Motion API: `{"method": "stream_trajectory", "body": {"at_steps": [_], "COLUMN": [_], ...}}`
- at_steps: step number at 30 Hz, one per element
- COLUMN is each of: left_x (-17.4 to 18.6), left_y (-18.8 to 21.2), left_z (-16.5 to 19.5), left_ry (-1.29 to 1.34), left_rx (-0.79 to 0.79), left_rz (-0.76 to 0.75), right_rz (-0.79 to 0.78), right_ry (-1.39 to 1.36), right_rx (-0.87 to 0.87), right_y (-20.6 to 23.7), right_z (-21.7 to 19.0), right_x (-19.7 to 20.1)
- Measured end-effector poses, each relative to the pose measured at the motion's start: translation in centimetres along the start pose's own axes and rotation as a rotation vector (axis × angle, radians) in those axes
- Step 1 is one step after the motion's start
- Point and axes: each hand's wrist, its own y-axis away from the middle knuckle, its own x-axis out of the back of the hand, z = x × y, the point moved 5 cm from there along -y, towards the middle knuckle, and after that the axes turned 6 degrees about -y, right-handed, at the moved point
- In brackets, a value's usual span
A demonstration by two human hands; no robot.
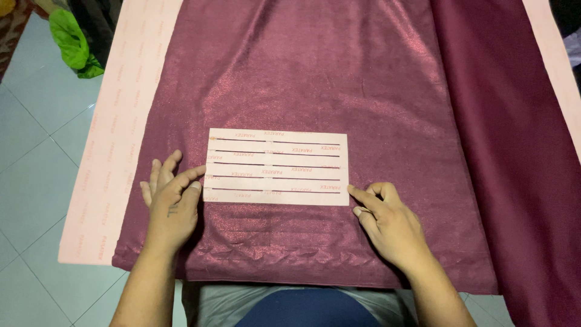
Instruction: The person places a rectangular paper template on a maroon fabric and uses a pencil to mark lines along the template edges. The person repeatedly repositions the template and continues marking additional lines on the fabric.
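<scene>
Head view: pale pink slotted paper template lies flat on shimmery maroon fabric, near fabric's lower middle. Left hand open, fingers spread, fingertips touching template's left edge, palm on fabric; grips nothing. Right hand loosely curled, index finger extended, tip at template's lower right corner; holds nothing. Fabric spread over pale pink printed sheet, showing along left and top right. Darker maroon cloth at right. Green cloth on tiled floor, top left.
</scene>
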Motion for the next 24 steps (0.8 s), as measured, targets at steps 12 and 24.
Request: {"method": "stream_trajectory", "body": {"at_steps": [12, 24], "left_x": [-0.4, -0.1], "left_y": [0.1, 0.5], "left_z": [0.5, 1.1], "left_ry": [-0.009, 0.033], "left_rx": [-0.024, -0.056], "left_rz": [0.008, 0.051], "right_rz": [-0.064, -0.032], "right_ry": [0.117, 0.109], "right_rx": [-0.115, -0.087], "right_y": [-0.1, -0.1], "right_z": [0.9, 1.7], "right_x": [-0.5, -0.8]}}
